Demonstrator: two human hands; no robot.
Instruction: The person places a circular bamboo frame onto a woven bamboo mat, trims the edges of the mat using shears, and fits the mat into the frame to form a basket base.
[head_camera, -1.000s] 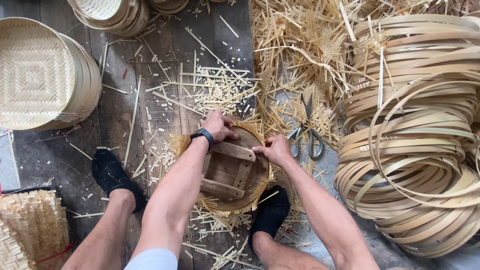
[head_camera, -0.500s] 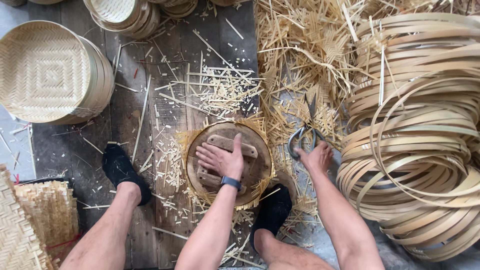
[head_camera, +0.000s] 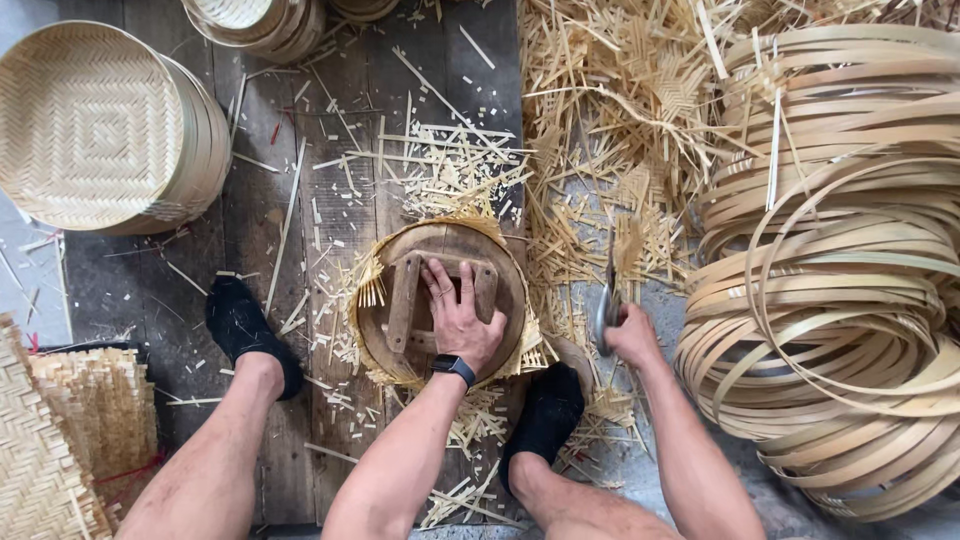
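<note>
My left hand (head_camera: 461, 315) presses flat on a round wooden form (head_camera: 396, 300) with a wooden cross frame, which lies on a woven bamboo mat whose frayed edges stick out around it. A dark watch sits on that wrist. My right hand (head_camera: 630, 337) grips the handles of metal shears (head_camera: 607, 300) to the right of the form, blades pointing away from me over the bamboo scraps. Both my feet in black socks rest on the floor, one on either side of the form.
A big stack of bamboo hoops (head_camera: 840, 260) fills the right side. A pile of bamboo strips (head_camera: 620, 110) lies beyond the shears. A finished round woven steamer lid (head_camera: 100, 130) stands at far left, more steamers (head_camera: 260, 20) at the top, woven mats (head_camera: 60, 440) at lower left.
My left hand shifted from the form's left edge onto its middle. My right hand left the form's right edge, reached right and took hold of the shears.
</note>
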